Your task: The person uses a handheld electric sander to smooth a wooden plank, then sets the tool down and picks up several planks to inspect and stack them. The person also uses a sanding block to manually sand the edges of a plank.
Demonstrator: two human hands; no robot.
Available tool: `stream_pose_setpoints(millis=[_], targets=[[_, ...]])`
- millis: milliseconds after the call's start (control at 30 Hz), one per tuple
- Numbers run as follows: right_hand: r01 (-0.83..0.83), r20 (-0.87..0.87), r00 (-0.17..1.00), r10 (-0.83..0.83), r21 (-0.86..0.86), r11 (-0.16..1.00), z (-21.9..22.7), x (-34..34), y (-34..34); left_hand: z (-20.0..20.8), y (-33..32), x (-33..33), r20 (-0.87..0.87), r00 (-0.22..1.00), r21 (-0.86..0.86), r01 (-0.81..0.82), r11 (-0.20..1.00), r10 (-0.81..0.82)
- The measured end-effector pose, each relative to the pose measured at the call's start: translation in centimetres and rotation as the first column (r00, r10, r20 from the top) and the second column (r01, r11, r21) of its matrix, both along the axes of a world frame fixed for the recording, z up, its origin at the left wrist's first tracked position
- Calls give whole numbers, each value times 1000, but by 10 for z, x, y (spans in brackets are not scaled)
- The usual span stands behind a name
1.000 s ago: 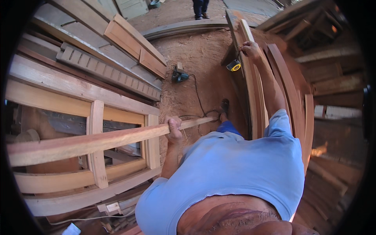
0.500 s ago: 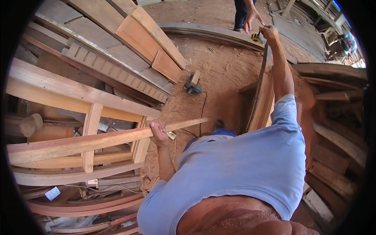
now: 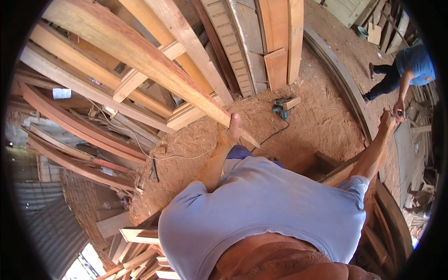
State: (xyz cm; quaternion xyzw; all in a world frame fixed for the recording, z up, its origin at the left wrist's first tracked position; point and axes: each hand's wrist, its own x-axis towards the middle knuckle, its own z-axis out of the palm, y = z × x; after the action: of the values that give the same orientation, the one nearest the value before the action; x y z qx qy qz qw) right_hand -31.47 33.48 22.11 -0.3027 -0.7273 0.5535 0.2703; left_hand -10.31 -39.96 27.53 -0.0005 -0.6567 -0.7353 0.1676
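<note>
Sawdust-strewn dirt floor [image 3: 322, 126] of a timber workshop, crowded with stacked boards and frames on every side

Head view: left hand [image 3: 233, 128] closed around the lower end of a long reddish-tan wooden plank [image 3: 140, 56], thumb side up, arm stretched forward from a light blue shirt. Plank running up and away to the left, over pale wooden frames [image 3: 140, 86] beneath it. Right of the plank's held end, on the ground, a small teal power tool [image 3: 280, 109] with a black cord [image 3: 273, 136] trailing back toward the plank's tip. Further right of the plank, a dark curved wooden rail [image 3: 345, 88] sweeping across the floor. Below and left of the plank, curved reddish beams [image 3: 79, 133] and a grey corrugated metal sheet [image 3: 65, 233].

Right hand [image 3: 386, 120] stretched far out to the right of the plank, meeting a co-worker's hand [image 3: 398, 109]; too small and too near the rim to tell whether open or closed, or whether anything sits between the two hands. Co-worker in a blue shirt [image 3: 417, 60] bent forward beyond the curved rail.

Risks, as a judgement: only one hand on a long, heavy-looking plank, and gripped at the very end, so likely to twist or slide out of the palm and drop onto the frames, the teal tool or its cord. Arms spread wide in opposite directions, attention probably split, balance thin on loose sawdust. Cord close to the feet, an easy snag. Splinters possible from bare skin on rough timber
</note>
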Motion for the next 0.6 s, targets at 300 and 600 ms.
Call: stream_pose_setpoints(millis=[300,600], targets=[[-668,240,695,678,-136,732,-40,75,-323,-7,-36,-25,-227,973,-73,-70,995,51],[-853,568,441,695,25,521,-44,89,-451,40,-111,-91,-428,902,-35,-75,997,52]])
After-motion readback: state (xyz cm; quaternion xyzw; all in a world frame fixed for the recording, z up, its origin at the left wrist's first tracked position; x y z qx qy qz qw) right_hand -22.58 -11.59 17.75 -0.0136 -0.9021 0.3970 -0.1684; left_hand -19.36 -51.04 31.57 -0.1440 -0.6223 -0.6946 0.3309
